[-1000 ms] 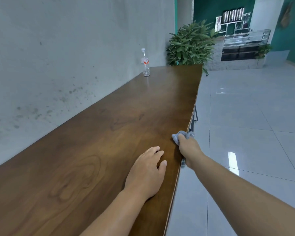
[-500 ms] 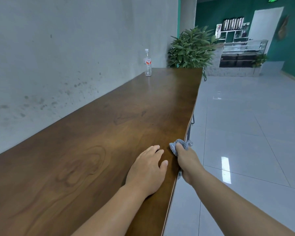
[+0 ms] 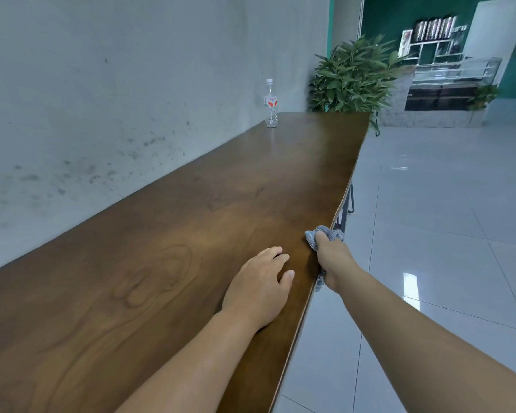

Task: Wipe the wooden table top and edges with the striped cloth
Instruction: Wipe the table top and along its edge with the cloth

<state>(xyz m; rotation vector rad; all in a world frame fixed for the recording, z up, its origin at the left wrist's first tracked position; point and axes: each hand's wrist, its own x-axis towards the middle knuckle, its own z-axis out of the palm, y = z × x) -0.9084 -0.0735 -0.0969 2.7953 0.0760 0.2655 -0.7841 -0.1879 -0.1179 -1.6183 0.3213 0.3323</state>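
Long wooden table (image 3: 191,234) fills the view, a dark brown slab with swirling grain and a soft sheen, running away along a grey wall (image 3: 116,84) that is blotched with dark specks. The table's outer edge curves gently rather than running straight, and a dark metal leg (image 3: 347,204) shows beneath it. At the table's far end, close to the wall, a clear plastic bottle (image 3: 271,104) stands upright, white cap on top, red-and-white label round its middle. Beyond that far end, a bushy green plant (image 3: 355,76) with narrow pointed leaves. Off the table's outer edge, glossy pale floor tiles (image 3: 444,219) throw back bright reflections, and past them a green wall backs a glass-fronted counter (image 3: 450,84) with shelving above it.

On the table now: the left hand (image 3: 258,289) lies palm down on the wood near the outer edge, fingers relaxed and lightly spread, grasping nothing. Just beside it, the right hand (image 3: 332,262) is wrapped over the table's outer edge, fingers and thumb clenched round the striped cloth (image 3: 312,236). The cloth is grey, soft and bunched; part puffs out ahead of the knuckles onto the table top, and a small tail hangs below the palm against the edge face. Its stripes are too fine to make out.
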